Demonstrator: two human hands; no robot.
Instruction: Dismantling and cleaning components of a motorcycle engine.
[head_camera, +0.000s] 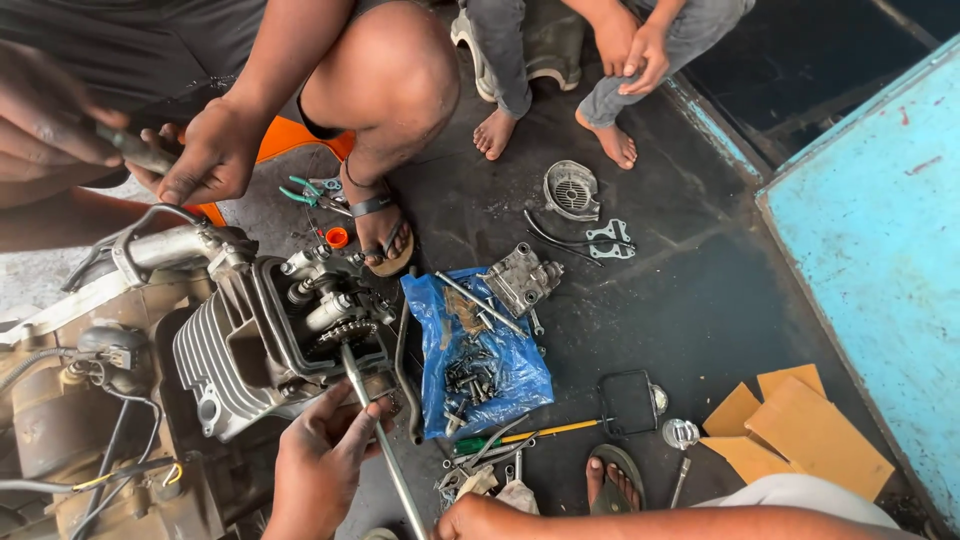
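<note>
Two hands belong to the person at work. The left hand (320, 462) is clenched around a long metal rod (372, 430), whose upper end rests against the cam sprocket (345, 330) of an opened engine (240, 350) at lower left. The right hand (468, 518) sits at the bottom edge near loose tools; how far it is open cannot be told.

Across the engine, a squatting person's hand (212, 155) and a blurred hand (45, 110) both grip one dark tool (135, 150). One blue plastic bag (480, 360) beside the engine carries bolts and a grey casting (520, 280). Also on the dark floor are one round finned cover (571, 190), one flat gasket (610, 240), one pair of green-handled pliers (305, 192), one yellow-handled screwdriver (545, 431) and three cardboard pieces (800, 425).
</note>
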